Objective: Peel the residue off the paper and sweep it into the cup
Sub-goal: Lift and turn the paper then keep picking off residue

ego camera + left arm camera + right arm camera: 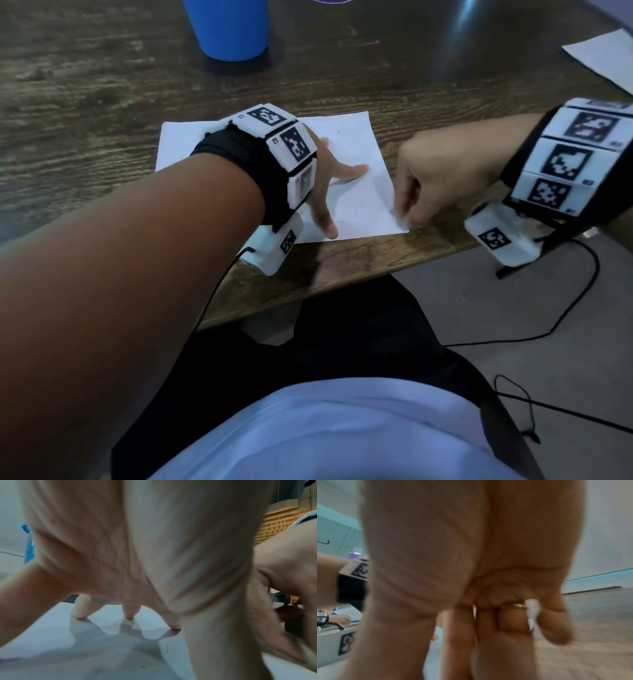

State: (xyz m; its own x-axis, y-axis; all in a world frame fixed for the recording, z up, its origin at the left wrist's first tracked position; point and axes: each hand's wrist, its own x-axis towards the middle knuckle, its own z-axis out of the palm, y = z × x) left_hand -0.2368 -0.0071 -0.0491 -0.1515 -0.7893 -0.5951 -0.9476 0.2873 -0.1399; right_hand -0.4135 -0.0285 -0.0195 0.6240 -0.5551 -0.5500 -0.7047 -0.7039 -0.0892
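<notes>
A white paper (356, 150) lies near the front edge of a wooden table (85, 102). My left hand (342, 200) is spread on it, straight fingers and thumb pressing it flat; the left wrist view shows the fingertips (128, 615) standing on the sheet (51, 635). My right hand (407, 219) is curled at the paper's near right corner, fingertips pinching the edge there. In the right wrist view its fingers (488, 635) are folded in, blurred. A thin dark strand (166, 648) lies on the paper. The blue cup (227, 27) stands upright at the back, apart from both hands.
A second white sheet (603, 54) lies at the table's far right. The table's front edge (342, 270) runs just below the paper, with my lap under it. Black cables (565, 308) trail over the floor on the right.
</notes>
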